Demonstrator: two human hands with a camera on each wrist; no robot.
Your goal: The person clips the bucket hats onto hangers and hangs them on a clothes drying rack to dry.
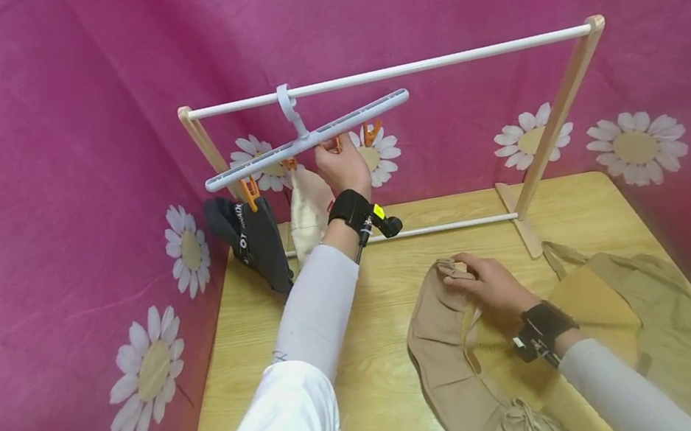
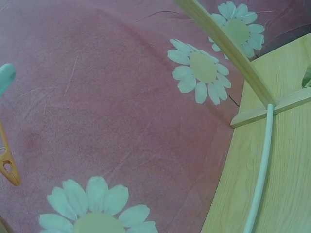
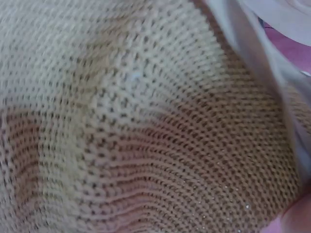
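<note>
"Clips of orange plastic: how many?"

"Four in the head view, along one straight pale-grey plastic hanger. Two sit left of the left hand, one is between its fingers, one just right of it."

"So that hand is pinching?"

"Yes, the third clip, mostly covered. The right hand pinches the edge of a tan pleated cloth brim, lower and further right."

"What hangs?"

"Two pieces, left of the left hand: a black cap with white lettering and a cream-and-pink cloth hat, partly behind the wrist."

"Hats by the right hand?"

"Can't tell; khaki cloth lies right of it, and the forearm hides the join. Only the right-wrist view shows tan knit mesh closely; the left-wrist view catches just one clip."
</note>
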